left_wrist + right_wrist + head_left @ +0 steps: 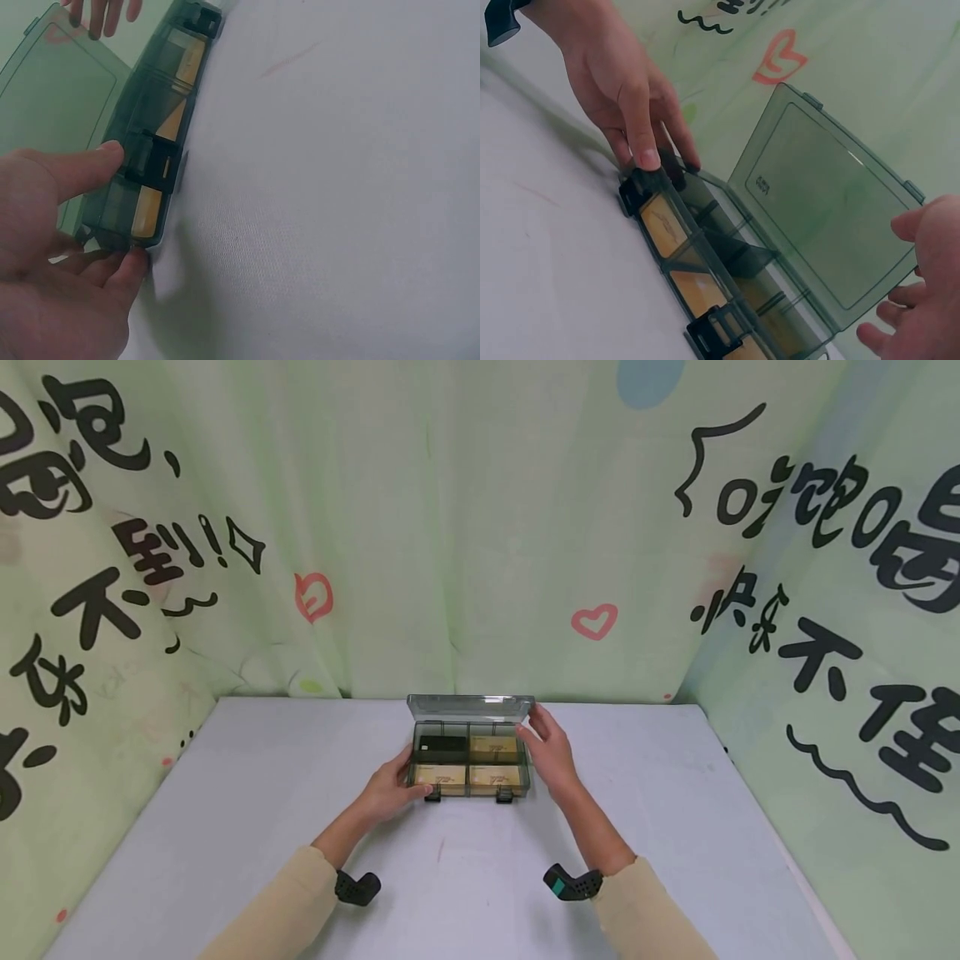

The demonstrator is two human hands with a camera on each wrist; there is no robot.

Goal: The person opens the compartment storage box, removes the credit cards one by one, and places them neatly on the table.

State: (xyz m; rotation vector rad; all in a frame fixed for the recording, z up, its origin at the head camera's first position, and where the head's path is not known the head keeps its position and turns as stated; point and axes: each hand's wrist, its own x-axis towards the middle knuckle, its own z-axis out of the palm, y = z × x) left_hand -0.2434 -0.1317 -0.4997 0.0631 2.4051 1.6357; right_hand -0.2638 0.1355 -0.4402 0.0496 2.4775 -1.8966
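Observation:
A translucent dark grey compartment box (pixel 468 775) stands on the table with its hinged lid (pixel 817 202) raised and tilted back. Tan flat blocks (pixel 495 776) lie in both front compartments and in the back right one; a black piece (pixel 441 745) shows at the back left. My left hand (pixel 392 789) grips the box's left end, thumb over the front rim beside a latch (pixel 154 161), fingers low along the side. With the thumb at the lid's edge and fingers round behind, my right hand (pixel 552 752) holds the lid by its right side.
The white table (pixel 300 760) reaches around the box on all sides. Behind it hangs a pale green curtain (pixel 465 568) with black lettering and red hearts. Black wrist devices (pixel 357 888) sit at both sleeve cuffs.

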